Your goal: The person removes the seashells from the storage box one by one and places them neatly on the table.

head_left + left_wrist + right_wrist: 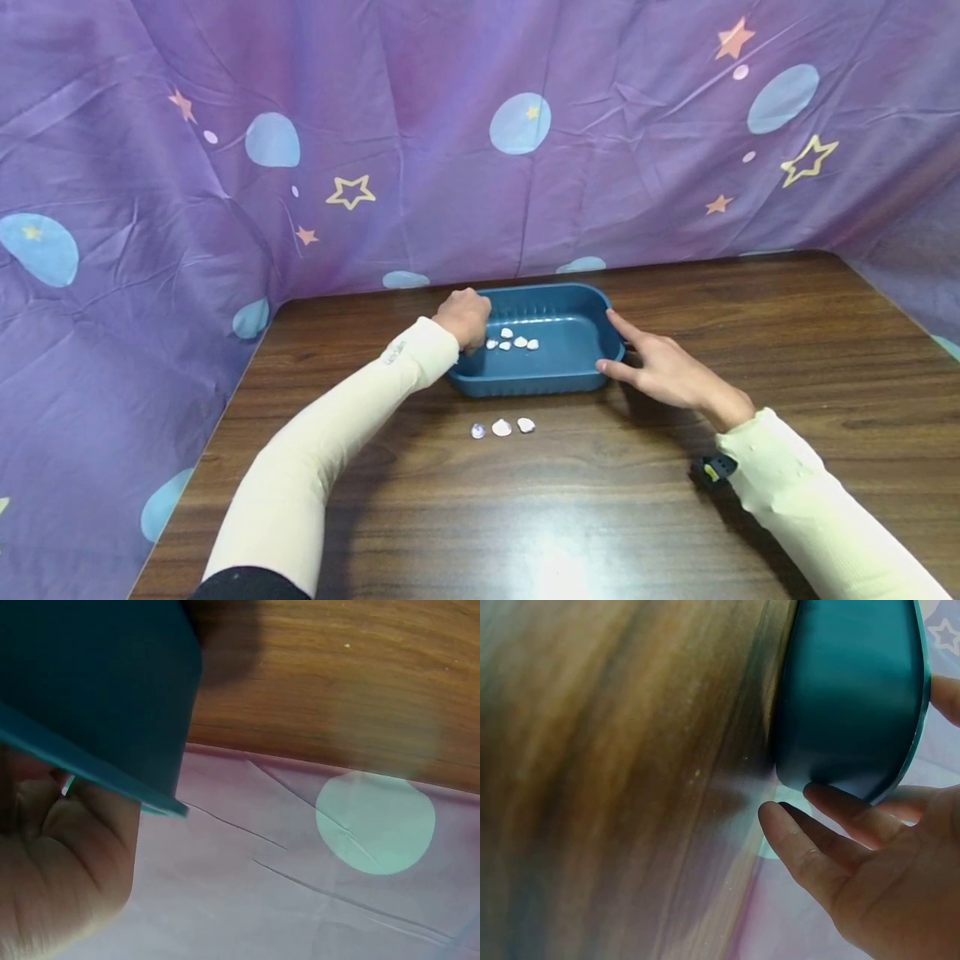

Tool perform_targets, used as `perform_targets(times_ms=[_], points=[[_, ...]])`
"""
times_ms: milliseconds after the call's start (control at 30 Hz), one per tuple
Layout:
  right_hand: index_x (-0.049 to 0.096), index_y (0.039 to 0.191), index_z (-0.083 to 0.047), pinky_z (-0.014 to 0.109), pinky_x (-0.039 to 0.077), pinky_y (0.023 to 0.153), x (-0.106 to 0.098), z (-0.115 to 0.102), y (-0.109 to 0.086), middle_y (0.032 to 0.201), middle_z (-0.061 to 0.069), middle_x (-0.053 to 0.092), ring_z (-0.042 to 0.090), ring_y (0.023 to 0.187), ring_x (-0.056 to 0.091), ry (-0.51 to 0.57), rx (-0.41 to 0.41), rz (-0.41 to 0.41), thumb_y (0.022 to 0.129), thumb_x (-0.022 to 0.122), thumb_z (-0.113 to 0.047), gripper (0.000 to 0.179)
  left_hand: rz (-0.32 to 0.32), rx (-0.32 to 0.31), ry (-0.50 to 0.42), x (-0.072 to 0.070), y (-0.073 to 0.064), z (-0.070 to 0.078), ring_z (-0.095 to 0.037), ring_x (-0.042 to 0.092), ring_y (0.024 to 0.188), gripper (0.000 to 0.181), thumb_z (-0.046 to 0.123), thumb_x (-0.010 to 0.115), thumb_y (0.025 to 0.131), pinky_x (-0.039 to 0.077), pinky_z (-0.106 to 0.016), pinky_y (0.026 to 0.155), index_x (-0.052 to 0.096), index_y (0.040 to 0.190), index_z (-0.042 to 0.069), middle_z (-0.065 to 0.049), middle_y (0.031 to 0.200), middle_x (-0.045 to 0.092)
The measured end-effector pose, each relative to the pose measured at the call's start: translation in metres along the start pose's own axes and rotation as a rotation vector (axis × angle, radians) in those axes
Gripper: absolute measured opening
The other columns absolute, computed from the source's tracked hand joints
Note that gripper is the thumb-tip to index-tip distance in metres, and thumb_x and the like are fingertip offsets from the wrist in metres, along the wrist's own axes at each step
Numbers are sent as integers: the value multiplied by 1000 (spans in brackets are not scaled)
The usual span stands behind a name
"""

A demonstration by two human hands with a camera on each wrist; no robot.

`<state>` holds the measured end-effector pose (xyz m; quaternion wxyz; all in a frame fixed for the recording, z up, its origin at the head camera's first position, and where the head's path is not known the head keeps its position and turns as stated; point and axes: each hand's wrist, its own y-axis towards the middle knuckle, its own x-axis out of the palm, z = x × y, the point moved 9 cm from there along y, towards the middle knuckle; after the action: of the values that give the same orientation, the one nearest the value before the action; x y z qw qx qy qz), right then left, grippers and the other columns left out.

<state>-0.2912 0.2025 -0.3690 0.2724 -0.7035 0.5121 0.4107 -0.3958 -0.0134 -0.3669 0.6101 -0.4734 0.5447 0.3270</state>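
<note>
A blue-green plastic basin [528,386] stands on the table, with several small white seashells [521,342] in its left half. In front of it lies a row of three more: a bluish shell [477,431], a white shell [502,427] and another pale shell [527,425]. My left hand [465,318] reaches over the basin's left rim with bent fingers; the rim hides its fingertips in the left wrist view, so what they hold cannot be made out. At the right end, my right hand [660,367] touches the basin with spread, fairly straight fingers [799,851].
The brown wooden table [787,333] carries the basin near its back edge. A purple curtain [450,150] with stars and blue spots hangs right behind and along the sides. Near the right sleeve is a small black device [714,471].
</note>
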Motion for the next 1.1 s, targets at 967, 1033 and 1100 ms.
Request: perform_targets(times_ms=[967, 1033, 1100], points=[[17, 160, -3, 64, 37, 113, 2, 0, 0, 152, 34, 39, 50, 135, 48, -5, -2, -5, 98, 60, -46, 87, -136, 152, -542, -20, -25, -12, -6, 68, 56, 12, -3, 68, 84, 63, -35, 78, 79, 86, 0, -5, 74, 76], [17, 160, -3, 64, 37, 112, 1, 0, 0, 151, 34, 39, 50, 134, 48, -5, 1, -5, 98, 60, -46, 86, -150, 170, -611, -24, -32, -13, -5, 66, 56, 12, -1, 68, 85, 62, -33, 75, 79, 90, -1, -8, 79, 78], [17, 160, -3, 64, 37, 112, 1, 1, 1, 151, 35, 40, 50, 134, 48, -4, 3, -3, 98, 60, -46, 86, -153, 189, -644, -27, -39, -16, -5, 65, 57, 12, -1, 68, 86, 59, -28, 68, 79, 92, 0, -10, 81, 78]])
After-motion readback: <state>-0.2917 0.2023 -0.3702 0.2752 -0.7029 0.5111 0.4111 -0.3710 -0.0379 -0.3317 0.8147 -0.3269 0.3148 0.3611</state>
